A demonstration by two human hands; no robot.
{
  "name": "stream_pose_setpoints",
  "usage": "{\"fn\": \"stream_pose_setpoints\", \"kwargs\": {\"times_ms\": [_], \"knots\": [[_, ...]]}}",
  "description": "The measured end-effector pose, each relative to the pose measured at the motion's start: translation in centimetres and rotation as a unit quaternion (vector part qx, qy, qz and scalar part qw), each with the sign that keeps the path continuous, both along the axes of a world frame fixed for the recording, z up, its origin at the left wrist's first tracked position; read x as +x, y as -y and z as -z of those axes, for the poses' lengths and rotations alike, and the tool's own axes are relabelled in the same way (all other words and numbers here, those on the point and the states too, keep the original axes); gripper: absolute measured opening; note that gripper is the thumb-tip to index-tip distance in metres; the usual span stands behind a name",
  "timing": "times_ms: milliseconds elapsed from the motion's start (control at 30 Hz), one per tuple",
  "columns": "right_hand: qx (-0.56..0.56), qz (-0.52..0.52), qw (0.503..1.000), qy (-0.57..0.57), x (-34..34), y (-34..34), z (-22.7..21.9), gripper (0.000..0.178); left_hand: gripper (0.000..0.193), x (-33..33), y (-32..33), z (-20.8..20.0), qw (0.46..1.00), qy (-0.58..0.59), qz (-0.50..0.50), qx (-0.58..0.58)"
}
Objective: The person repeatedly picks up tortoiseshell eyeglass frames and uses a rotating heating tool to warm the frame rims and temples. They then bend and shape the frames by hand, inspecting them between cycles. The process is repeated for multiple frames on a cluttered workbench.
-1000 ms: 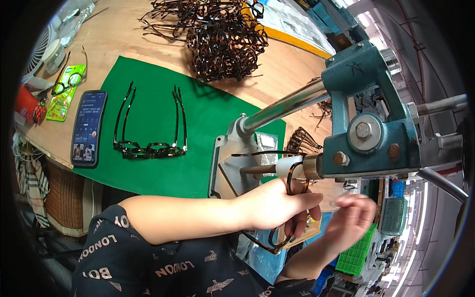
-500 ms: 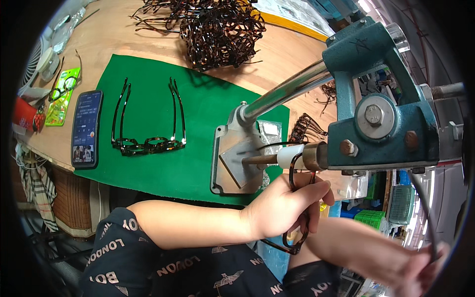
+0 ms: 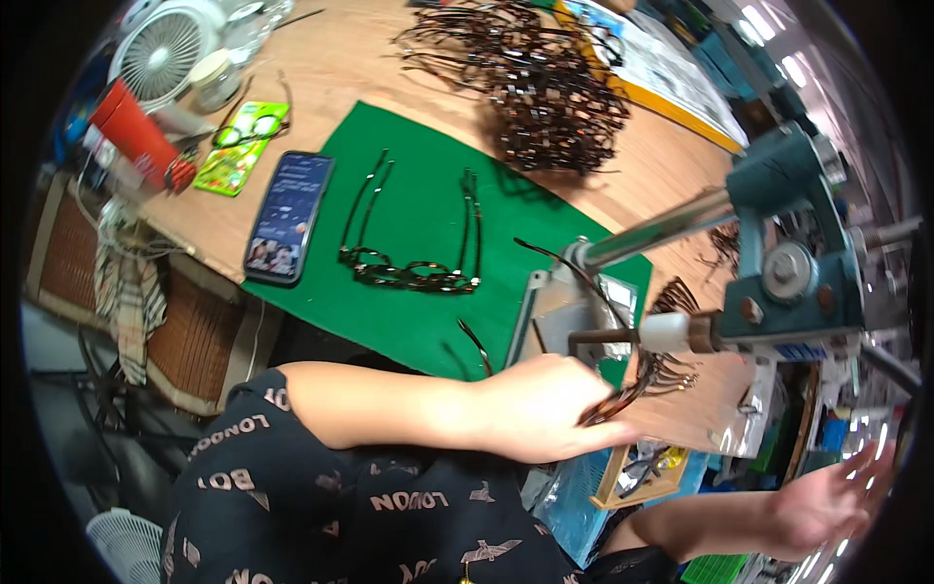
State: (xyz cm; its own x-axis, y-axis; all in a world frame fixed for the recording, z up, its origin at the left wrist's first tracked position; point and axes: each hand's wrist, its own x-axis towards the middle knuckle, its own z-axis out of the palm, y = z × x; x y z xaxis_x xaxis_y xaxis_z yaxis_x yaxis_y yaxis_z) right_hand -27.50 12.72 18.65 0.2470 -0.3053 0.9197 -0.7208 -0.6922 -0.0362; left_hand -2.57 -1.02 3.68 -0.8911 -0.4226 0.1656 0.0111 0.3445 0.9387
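Observation:
My left hand (image 3: 545, 409) is closed around a dark tortoiseshell eyeglass frame (image 3: 630, 394), just in front of the teal hand press (image 3: 793, 282). One temple reaches up past the press's base plate, and the other sticks out over the green mat. The press's white collar (image 3: 665, 332) and horizontal rod (image 3: 603, 337) lie beyond the frame. Far to the right, my right hand (image 3: 822, 508) is slightly blurred, with its fingers apart and nothing visible in them. It is below the press's dark lever (image 3: 890, 368). More tortoiseshell eyeglass frames (image 3: 413, 276) rest on the mat, temples pointing away.
A large heap of eyeglass frames (image 3: 555, 97) lies at the back of the wooden table. The green mat (image 3: 389, 326) holds part of a phone (image 3: 289, 219). A red cup (image 3: 136, 131), a jar (image 3: 214, 80) and a fan (image 3: 163, 54) stand at left. A small wooden box (image 3: 608, 487) sits near my arms.
My left hand has drawn the eyeglass frame off the press's rod and nearer to me. My right hand has come away from the lever. The view has shifted left.

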Motion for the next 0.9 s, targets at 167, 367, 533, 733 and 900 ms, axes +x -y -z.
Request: {"fn": "stream_pose_setpoints", "kwargs": {"times_ms": [167,367,533,733,900], "knots": [[0.08,0.19,0.919,0.337,3.1,1.8,9.5,0.04,0.042,4.4,0.2,4.1,0.986,0.084,-0.078,-0.12],[0.171,0.187,0.902,0.35,1.8,0.1,13.4,0.04,0.047,6.6,3.4,4.7,0.958,0.193,-0.125,-0.169],[0.195,0.205,0.885,0.37,1.6,-1.6,15.0,0.037,0.043,8.4,7.6,3.0,0.857,0.298,-0.212,-0.363],[0.217,0.214,0.85,0.429,3.3,-2.3,16.9,0.036,0.032,3.2,18.8,3.9,0.886,0.211,-0.369,-0.186],[0.269,0.216,0.837,0.425,4.8,-2.5,17.6,0.036,0.03,0.5,23.7,7.9,0.863,0.299,-0.359,-0.191]]}}
